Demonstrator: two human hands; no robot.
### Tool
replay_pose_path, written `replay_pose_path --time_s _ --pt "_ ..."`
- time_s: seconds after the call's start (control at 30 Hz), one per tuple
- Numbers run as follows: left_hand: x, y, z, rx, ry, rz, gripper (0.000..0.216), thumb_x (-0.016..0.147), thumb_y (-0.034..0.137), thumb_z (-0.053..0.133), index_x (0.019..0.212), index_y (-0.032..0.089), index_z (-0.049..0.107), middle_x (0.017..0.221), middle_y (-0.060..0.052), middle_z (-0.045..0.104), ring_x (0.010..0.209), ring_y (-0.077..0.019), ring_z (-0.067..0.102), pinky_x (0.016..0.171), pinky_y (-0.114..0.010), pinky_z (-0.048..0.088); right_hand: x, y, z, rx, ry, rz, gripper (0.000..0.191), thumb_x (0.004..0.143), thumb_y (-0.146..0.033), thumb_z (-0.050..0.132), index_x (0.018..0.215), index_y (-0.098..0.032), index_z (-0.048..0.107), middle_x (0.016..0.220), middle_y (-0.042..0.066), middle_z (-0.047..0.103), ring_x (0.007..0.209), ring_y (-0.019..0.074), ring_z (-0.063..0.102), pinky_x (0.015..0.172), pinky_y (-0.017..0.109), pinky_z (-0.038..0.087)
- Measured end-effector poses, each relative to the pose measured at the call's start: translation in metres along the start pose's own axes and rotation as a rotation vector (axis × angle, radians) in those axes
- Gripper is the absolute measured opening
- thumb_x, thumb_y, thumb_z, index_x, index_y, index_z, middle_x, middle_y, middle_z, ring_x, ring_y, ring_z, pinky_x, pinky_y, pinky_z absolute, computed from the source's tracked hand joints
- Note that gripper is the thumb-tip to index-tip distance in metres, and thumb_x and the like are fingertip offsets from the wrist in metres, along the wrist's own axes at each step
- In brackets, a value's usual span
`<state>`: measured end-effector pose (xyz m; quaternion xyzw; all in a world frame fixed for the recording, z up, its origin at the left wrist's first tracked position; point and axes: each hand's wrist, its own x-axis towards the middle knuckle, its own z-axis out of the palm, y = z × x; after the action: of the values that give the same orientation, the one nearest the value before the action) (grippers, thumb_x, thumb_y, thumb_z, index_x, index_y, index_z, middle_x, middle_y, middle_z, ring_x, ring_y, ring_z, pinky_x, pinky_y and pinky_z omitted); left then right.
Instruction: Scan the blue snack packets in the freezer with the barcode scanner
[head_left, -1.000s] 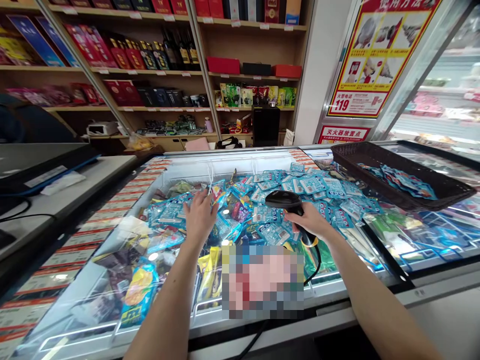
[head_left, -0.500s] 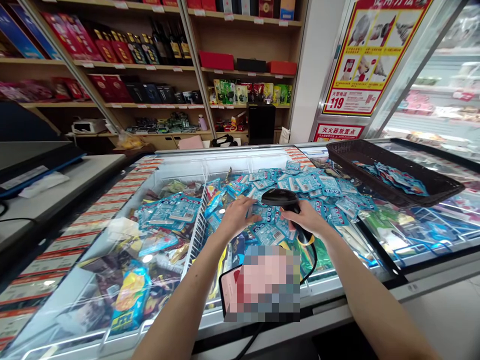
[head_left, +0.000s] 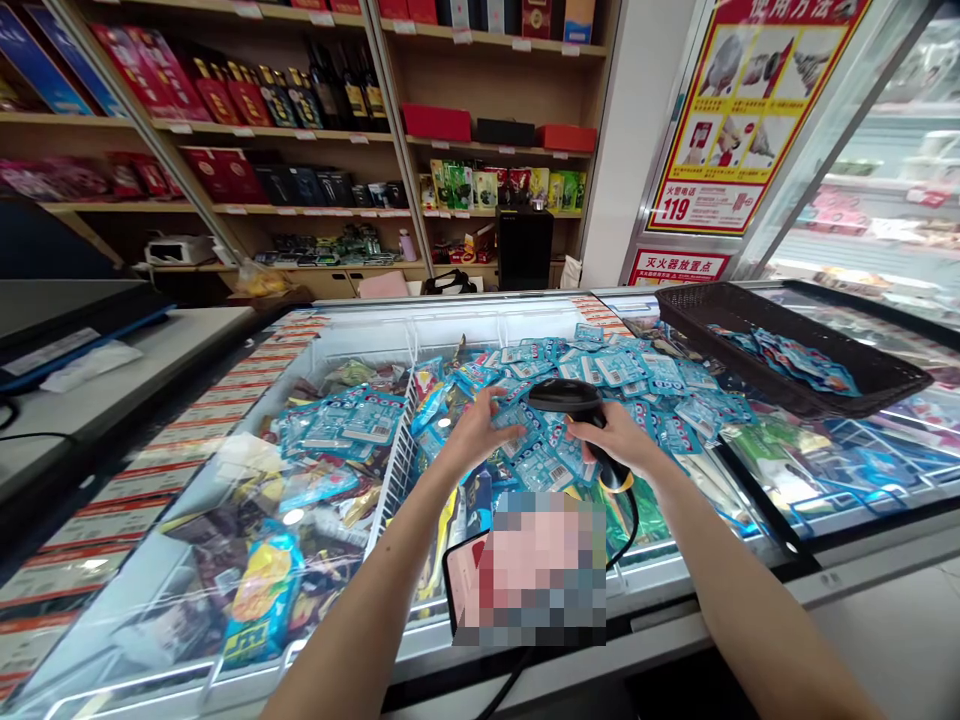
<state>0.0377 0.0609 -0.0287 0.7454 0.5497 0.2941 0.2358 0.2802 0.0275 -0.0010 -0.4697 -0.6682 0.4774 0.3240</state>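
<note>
My right hand (head_left: 624,440) is wrapped round the handle of a black barcode scanner (head_left: 564,395), its head over a spread of blue packets (head_left: 544,465). To the left, my left hand (head_left: 480,437) hovers at the edge of the packets with thumb and fingers apart, holding nothing that I can see. The blue packets lie flat and overlapping on the freezer's glass top (head_left: 637,345). From the scanner's grip a black cord (head_left: 634,530) runs down. Nearer to me stands a phone (head_left: 461,580), mostly covered by a pixelated patch.
A dark woven basket (head_left: 847,400) with several blue packets stands at the right. Inside the freezer are a white wire divider (head_left: 394,455) and bagged goods. A counter (head_left: 180,350) is on the left, with stocked shelves (head_left: 285,130) behind.
My left hand's fingers have lifted and parted more from the thumb. My right hand still grips the scanner in nearly the same place. The view has shifted slightly.
</note>
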Motion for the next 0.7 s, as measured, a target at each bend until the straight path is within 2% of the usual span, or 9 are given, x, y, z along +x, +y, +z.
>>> replay_pose_path --time_s 0.17,0.3,0.43,0.6,0.7 --pt "0.001 -0.001 -0.002 -0.123 0.012 0.009 0.056 0.07 0.046 0.065 0.12 0.023 0.053 0.121 -0.009 0.056 0.104 -0.0267 0.055 0.083 -0.036 0.043 0.001 0.002 0.0 0.005 0.012 0.023 0.021 0.074 -0.036 0.059 0.086 -0.019 0.06 0.06 0.001 0.064 0.048 0.0167 0.059 0.049 0.027 0.046" --pt "0.001 0.002 -0.001 -0.293 0.067 -0.11 0.052 0.063 0.049 0.07 0.106 0.019 0.064 0.115 -0.01 0.061 0.093 -0.0265 0.059 0.076 -0.034 0.045 0.001 0.004 0.0 0.025 0.012 0.018 0.021 0.074 -0.037 0.06 0.086 -0.019 0.06 0.061 0.001 0.065 0.048 0.0162 0.059 0.049 0.026 0.046" --pt "0.002 0.002 0.0 -0.608 0.229 -0.22 0.054 0.063 0.047 0.071 0.109 0.019 0.061 0.109 -0.007 0.063 0.084 -0.0204 0.06 0.065 -0.027 0.044 0.001 0.005 -0.001 0.045 0.007 -0.001 0.021 0.074 -0.036 0.06 0.085 -0.019 0.06 0.062 0.002 0.065 0.048 0.0158 0.058 0.049 0.026 0.046" --pt "0.006 -0.008 -0.005 -0.927 0.439 -0.282 0.041 0.059 0.04 0.075 0.092 0.021 0.06 0.083 0.002 0.063 0.071 -0.0128 0.057 0.063 -0.024 0.042 -0.001 0.001 0.0 0.027 0.006 -0.028 0.021 0.075 -0.036 0.059 0.085 -0.018 0.06 0.06 0.001 0.064 0.047 0.0156 0.058 0.049 0.026 0.045" --pt "0.007 -0.013 -0.009 -1.075 0.495 -0.324 0.04 0.059 0.04 0.075 0.09 0.023 0.057 0.086 0.002 0.062 0.072 -0.0123 0.058 0.065 -0.026 0.044 -0.003 -0.003 0.001 0.008 0.007 -0.048 0.019 0.075 -0.036 0.058 0.082 -0.018 0.059 0.056 0.0 0.061 0.045 0.0152 0.057 0.048 0.025 0.044"
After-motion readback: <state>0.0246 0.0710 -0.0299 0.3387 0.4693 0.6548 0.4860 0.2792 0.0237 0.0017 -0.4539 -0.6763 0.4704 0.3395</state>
